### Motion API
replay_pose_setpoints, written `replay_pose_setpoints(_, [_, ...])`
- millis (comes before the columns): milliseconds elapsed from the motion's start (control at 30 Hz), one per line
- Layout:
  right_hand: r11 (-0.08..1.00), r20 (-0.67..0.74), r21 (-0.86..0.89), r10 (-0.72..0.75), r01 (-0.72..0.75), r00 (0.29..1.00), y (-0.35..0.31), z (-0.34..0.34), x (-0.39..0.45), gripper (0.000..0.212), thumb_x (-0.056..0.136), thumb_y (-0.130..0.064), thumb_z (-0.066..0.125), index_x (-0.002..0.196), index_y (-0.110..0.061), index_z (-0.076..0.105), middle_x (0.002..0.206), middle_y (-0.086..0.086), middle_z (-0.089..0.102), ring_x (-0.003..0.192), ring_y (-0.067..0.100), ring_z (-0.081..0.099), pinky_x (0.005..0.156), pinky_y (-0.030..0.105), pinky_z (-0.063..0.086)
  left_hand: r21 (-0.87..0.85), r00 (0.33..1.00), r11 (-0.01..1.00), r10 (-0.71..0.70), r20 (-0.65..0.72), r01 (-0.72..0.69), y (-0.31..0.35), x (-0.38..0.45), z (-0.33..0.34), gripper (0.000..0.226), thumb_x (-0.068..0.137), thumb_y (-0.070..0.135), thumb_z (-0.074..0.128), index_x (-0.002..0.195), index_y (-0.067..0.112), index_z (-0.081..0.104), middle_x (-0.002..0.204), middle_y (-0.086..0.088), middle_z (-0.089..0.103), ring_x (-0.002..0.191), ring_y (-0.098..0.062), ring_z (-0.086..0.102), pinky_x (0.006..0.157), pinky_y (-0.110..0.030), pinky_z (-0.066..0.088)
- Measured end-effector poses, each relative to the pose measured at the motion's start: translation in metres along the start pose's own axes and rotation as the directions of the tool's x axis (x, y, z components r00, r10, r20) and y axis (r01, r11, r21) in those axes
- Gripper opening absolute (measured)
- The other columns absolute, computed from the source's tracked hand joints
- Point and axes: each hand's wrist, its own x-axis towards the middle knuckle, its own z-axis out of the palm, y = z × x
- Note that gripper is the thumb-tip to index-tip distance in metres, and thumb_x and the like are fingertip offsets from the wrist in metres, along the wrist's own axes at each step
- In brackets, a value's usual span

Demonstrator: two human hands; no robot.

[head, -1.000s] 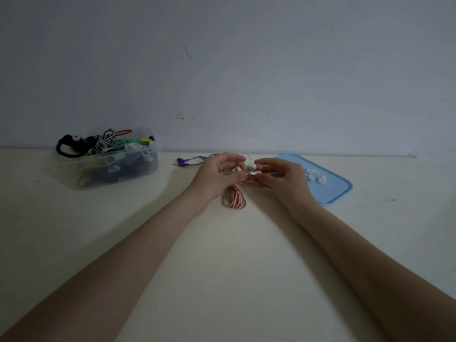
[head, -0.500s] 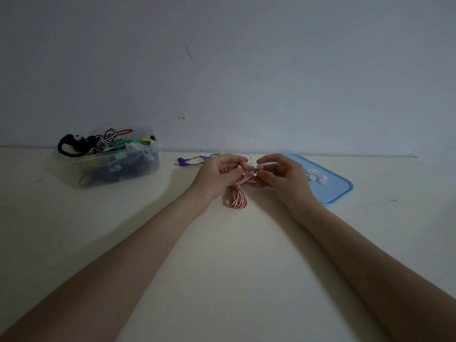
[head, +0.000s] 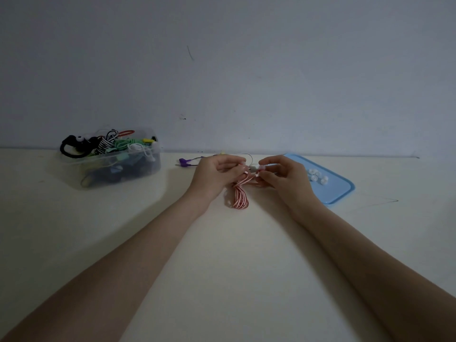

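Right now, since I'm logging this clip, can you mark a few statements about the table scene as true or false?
1. The left grip and right grip both pinch the red-and-white cable at its earbud end. True.
2. The blue tray lies on the person's left. False: it lies to the right, beyond the right grip.
3. The clear box holds a tangle of cables. True.
4. The white ear tips lie in the clear box. False: they lie on the blue tray.
5. Purple earphones lie on the table behind the left grip. True.
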Motion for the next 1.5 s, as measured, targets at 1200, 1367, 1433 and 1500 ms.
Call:
replay_pose_setpoints(1200, [0.599, 0.157, -0.795, 0.051, 0.096, 0.986, -0.035, 0.025, -0.011, 0.022, 0.087, -0.020, 0.056, 0.102, -0.006, 0.064, 0.099, 0.013, 0.067, 0.093, 0.030, 0.061, 0.071, 0.030, 0.041, 0.450, 0.983, 0.877, 0.112, 0.143, -0.165, 0.028, 0.007, -0.016, 0.044, 0.079, -0.001, 0.068, 0.120, 0.012, 0.057, 0.095, -0.008, 0.069, 0.075, -0.006, 0.064, 0.078, -0.017, 0.050])
replay_pose_setpoints(1367, [0.702, 0.108, -0.708, -0.005, 0.081, 0.994, -0.061, 0.007, -0.006, 0.014, 0.083, -0.017, 0.065, 0.094, -0.015, 0.072, 0.093, 0.008, 0.071, 0.074, 0.020, 0.060, 0.073, 0.029, 0.047, 0.529, 0.964, 0.807, 0.238, 0.115, -0.262, 0.048, -0.001, -0.027, 0.023, 0.077, 0.000, 0.069, 0.099, 0.006, 0.069, 0.093, -0.007, 0.071, 0.076, -0.006, 0.062, 0.076, -0.008, 0.049])
replay_pose_setpoints(1433, [0.696, 0.119, -0.703, -0.088, 0.147, 0.989, -0.076, 0.012, -0.001, 0.015, 0.082, -0.013, 0.064, 0.095, -0.016, 0.073, 0.094, 0.007, 0.072, 0.086, 0.021, 0.064, 0.077, 0.028, 0.047, 0.522, 0.966, 0.818, 0.252, 0.054, -0.243, 0.057, -0.004, -0.036, 0.020, 0.075, -0.001, 0.071, 0.095, 0.003, 0.070, 0.091, -0.008, 0.071, 0.075, -0.007, 0.063, 0.069, -0.003, 0.046])
replay_pose_setpoints(1500, [0.697, 0.146, -0.684, -0.160, 0.217, 0.976, -0.091, 0.028, 0.006, 0.016, 0.083, -0.013, 0.063, 0.096, -0.016, 0.073, 0.094, 0.007, 0.071, 0.091, 0.023, 0.064, 0.079, 0.029, 0.048, 0.510, 0.967, 0.835, 0.255, -0.020, -0.210, 0.068, -0.006, -0.051, 0.021, 0.074, 0.001, 0.074, 0.094, 0.003, 0.070, 0.091, -0.007, 0.071, 0.075, -0.008, 0.064, 0.068, -0.004, 0.048])
